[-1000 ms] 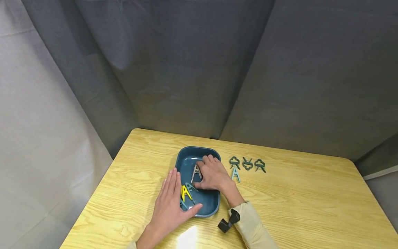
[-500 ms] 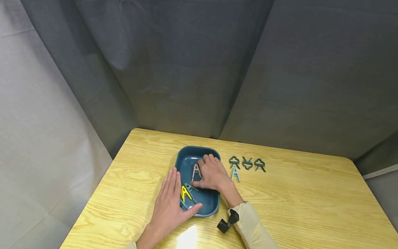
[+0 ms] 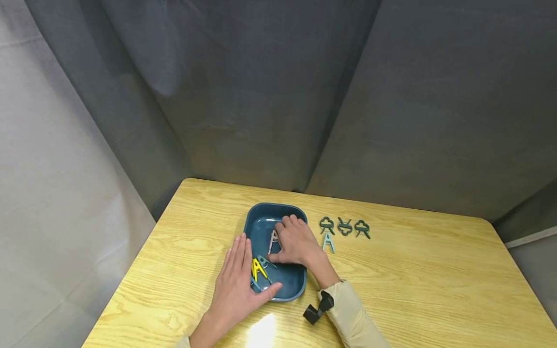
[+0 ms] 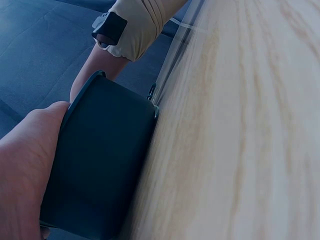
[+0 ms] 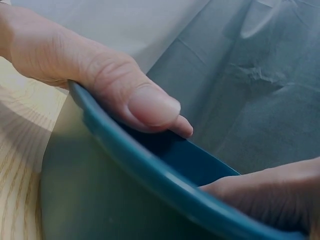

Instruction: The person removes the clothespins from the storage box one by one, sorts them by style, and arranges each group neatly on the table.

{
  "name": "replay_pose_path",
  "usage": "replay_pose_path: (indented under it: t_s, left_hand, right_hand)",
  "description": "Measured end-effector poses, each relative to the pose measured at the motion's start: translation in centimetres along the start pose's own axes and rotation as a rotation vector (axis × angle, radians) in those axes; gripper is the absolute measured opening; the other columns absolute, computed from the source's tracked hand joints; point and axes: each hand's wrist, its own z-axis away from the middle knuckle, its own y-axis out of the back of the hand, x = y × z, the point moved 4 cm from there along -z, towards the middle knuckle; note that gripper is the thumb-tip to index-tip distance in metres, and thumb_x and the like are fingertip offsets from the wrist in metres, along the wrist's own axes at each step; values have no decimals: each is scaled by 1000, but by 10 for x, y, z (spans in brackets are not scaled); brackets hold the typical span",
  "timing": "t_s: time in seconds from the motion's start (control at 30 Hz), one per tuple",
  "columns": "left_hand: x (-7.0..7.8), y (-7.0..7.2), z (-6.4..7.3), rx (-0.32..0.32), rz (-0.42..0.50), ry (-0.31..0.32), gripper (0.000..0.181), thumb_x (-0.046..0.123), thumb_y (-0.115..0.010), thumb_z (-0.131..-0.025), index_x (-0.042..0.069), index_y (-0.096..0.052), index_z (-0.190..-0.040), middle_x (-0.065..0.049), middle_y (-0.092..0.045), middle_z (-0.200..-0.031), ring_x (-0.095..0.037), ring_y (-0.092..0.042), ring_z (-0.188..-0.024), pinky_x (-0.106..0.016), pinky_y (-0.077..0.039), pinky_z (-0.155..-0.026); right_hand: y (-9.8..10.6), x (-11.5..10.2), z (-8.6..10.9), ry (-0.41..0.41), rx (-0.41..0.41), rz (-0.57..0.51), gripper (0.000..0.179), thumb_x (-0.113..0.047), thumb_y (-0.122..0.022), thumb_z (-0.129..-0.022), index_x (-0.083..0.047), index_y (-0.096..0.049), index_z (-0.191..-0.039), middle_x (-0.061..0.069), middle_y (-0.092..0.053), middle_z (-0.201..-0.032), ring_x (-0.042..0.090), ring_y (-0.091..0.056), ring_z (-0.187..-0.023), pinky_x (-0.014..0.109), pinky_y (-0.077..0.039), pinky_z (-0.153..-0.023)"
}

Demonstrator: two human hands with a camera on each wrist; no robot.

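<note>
A dark blue tub (image 3: 265,208) stands on the table. My left hand (image 3: 235,285) rests on its left side, fingers straight along the rim and thumb spread over the near edge. Inside the tub, my right hand (image 3: 298,244) pinches a pinkish-grey clothespin (image 3: 273,237) between thumb and fingers, partly hidden by the hand. Nearer in the tub lie a yellow clothespin (image 3: 256,268) and a grey-green clothespin (image 3: 263,261). Another bluish clothespin (image 3: 255,284) is partly covered by my left hand. The left wrist view shows the tub's outer wall (image 4: 100,160).
Right of the tub, three dark green clips (image 3: 344,231) lie in a row. Below the leftmost is a light teal clothespin (image 3: 328,237). A grey curtain (image 3: 261,96) hangs behind the wooden table (image 3: 413,270).
Inside the tub, the pinkish-grey clothespin has turned slightly and shows narrower, as the right thumb and fingers close on it. The left hand stays in place.
</note>
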Motion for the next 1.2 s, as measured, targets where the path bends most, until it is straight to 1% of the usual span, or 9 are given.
replay_pose_path:
  t_s: [0.23, 0.4, 0.5, 0.73, 0.87, 0.97, 1.0, 1.1, 1.2]
  left_hand:
    - [-1, -2, 0, -40, 21, 16, 125, 91, -46, -84, 0, -20, -166, -13, -10, -175, -27, -7, -162, -47, -19, -129]
    - [0, -4, -2, -28, 24, 9, 126, 92, -46, -84, 0, -20, -165, -14, -10, -175, -29, -8, -162, -48, -20, -129]
    - [0, -4, -2, -19, 22, 10, 126, 92, -46, -83, 0, -21, -165, -15, -11, -175, -29, -8, -162, -47, -20, -129]
    - [-2, -4, -1, -31, 27, 19, 127, 93, -45, -82, 1, -21, -165, -14, -11, -175, -28, -8, -162, -46, -19, -129]
    - [-3, -4, 0, -27, 28, 14, 127, 93, -46, -82, 0, -21, -165, -14, -12, -175, -29, -9, -162, -46, -20, -129]
    - [-2, -3, 0, -27, 31, 15, 127, 93, -46, -82, 0, -21, -165, -15, -12, -175, -28, -7, -162, -46, -20, -129]
    - [-2, -3, 0, -28, 33, 17, 127, 93, -46, -82, 1, -21, -165, -14, -12, -175, -27, -5, -162, -47, -20, -129]
    - [-2, -3, 0, -26, 34, 16, 127, 93, -46, -82, 1, -21, -165, -15, -12, -175, -28, -7, -162, -47, -20, -129]
    - [-1, -3, 0, -18, 29, 10, 127, 93, -46, -82, 0, -21, -165, -15, -13, -175, -32, -12, -161, -48, -22, -129]
  right_hand:
    - [1, 2, 2, 9, 31, -35, 82, -76, -79, -70, -9, -69, -116, 6, -61, -106, 24, -50, -95, 42, -50, -90]
    - [5, 4, 3, 37, 67, -57, 82, -76, -78, -69, -8, -69, -114, 4, -60, -104, 22, -51, -94, 41, -51, -91]
    - [9, 5, 5, 60, 98, -96, 82, -75, -79, -69, -6, -70, -113, 4, -60, -102, 21, -51, -91, 39, -51, -87]
    - [17, 3, 17, 124, 152, -154, 79, -71, -81, -68, -5, -69, -111, 3, -62, -99, 18, -52, -88, 40, -50, -94]
    - [22, 4, 27, 126, 179, -176, 81, -70, -81, -68, -5, -69, -114, 4, -65, -102, 19, -55, -92, 41, -51, -99]
    - [27, 5, 33, 122, 187, -196, 82, -68, -82, -68, -4, -69, -117, 6, -66, -104, 20, -56, -94, 42, -51, -101]
    - [28, 6, 35, 122, 188, -204, 82, -68, -82, -68, -4, -69, -117, 6, -66, -104, 20, -56, -94, 42, -52, -100]
    - [30, 9, 40, 108, 189, -223, 81, -66, -83, -68, -5, -68, -118, 5, -66, -103, 19, -56, -92, 40, -54, -90]
    - [31, 12, 46, 83, 194, -237, 81, -66, -84, -66, -6, -68, -119, 4, -66, -104, 19, -56, -93, 39, -55, -86]
